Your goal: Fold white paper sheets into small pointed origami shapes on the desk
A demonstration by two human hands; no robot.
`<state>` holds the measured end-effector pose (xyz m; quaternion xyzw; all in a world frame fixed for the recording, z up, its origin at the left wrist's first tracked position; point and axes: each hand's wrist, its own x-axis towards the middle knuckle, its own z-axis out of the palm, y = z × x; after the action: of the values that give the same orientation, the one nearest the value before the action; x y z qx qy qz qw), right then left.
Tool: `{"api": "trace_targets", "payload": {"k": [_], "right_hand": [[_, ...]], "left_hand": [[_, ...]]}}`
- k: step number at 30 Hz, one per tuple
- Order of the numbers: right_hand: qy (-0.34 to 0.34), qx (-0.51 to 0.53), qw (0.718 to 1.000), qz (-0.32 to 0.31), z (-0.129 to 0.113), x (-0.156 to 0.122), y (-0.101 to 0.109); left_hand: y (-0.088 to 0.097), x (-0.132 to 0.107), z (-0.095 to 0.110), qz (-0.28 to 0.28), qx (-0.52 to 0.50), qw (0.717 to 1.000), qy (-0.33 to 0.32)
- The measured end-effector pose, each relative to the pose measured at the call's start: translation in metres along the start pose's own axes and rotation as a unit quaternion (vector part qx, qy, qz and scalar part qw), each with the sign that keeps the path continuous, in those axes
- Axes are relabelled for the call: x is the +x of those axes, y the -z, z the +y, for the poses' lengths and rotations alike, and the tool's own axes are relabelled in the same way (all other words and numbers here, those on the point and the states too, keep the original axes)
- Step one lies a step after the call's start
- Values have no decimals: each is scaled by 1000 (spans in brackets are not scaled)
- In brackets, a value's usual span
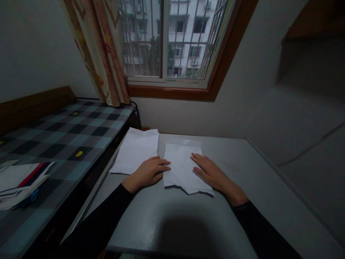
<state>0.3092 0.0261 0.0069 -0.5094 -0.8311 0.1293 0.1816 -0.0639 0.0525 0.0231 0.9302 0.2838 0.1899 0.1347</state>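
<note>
A creased sheet of white paper (182, 163) lies on the grey table (145, 223), its near edge uneven and slightly lifted. My left hand (152, 169) rests at the sheet's left edge, fingers stretched out and their tips touching the paper. On the right side of the sheet my right hand (210, 172) lies flat, fingers extended, thumb apart from them. Neither hand grips anything. Left of the creased sheet is a stack of white paper (137, 149), its far edge wavy; my left hand partly covers its near right corner.
A bed (91, 129) with a checked cover runs along the table's left side, with papers or booklets (24, 180) on it. Behind the table stand a wall and a barred window (183, 43) with a patterned curtain (99, 50). Another wall (304, 136) borders the right.
</note>
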Motion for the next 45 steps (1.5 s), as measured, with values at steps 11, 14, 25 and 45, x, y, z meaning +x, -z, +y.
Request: {"api": "trace_targets", "payload": {"k": [11, 14, 25, 45], "right_hand": [[11, 197, 979, 43, -2, -5, 14], [18, 262, 962, 79, -7, -7, 18], [21, 231, 955, 183, 10, -8, 9], [-64, 274, 907, 313, -24, 5, 18]], "left_hand": [[-7, 0, 2, 102, 14, 993, 51], [-7, 1, 5, 134, 10, 988, 81], [-11, 1, 3, 170, 20, 980, 102], [-3, 5, 14, 203, -103, 969, 101]]}}
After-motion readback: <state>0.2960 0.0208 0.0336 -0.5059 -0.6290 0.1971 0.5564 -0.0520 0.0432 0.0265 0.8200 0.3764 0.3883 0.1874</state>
